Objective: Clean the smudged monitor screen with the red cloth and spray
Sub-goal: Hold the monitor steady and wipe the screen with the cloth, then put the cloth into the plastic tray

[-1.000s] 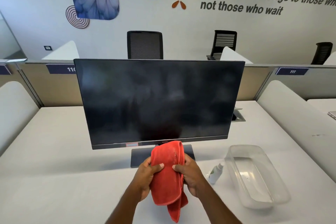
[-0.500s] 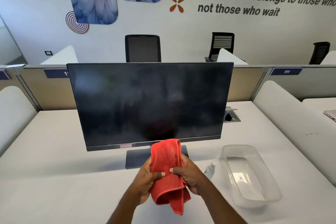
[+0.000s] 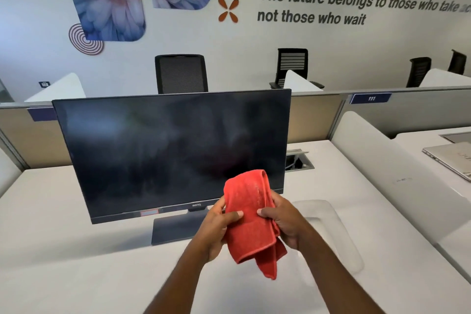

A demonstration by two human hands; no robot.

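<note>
A black monitor (image 3: 165,150) with a hazy, smudged screen stands on its dark base (image 3: 173,228) in the middle of the white desk (image 3: 63,250). In front of its lower right corner I hold a folded red cloth (image 3: 251,216) upright between both hands. My left hand (image 3: 216,227) grips its left edge and my right hand (image 3: 285,222) grips its right edge, thumbs pressed on the front. The cloth's lower end hangs loose below my hands. The spray bottle is hidden behind my right arm.
A clear plastic tub (image 3: 328,227) lies on the desk right of my right arm. A cable hatch (image 3: 298,160) is open behind the monitor. Rounded white dividers (image 3: 382,173) flank the desk. A closed laptop (image 3: 451,158) lies on the neighbouring desk at right. Office chairs (image 3: 181,74) stand beyond the partition.
My view has swung to the right, so the monitor now sits further left. Both hands lifted the cloth slightly up against the screen's lower right corner. The spray bottle has dropped out of sight.
</note>
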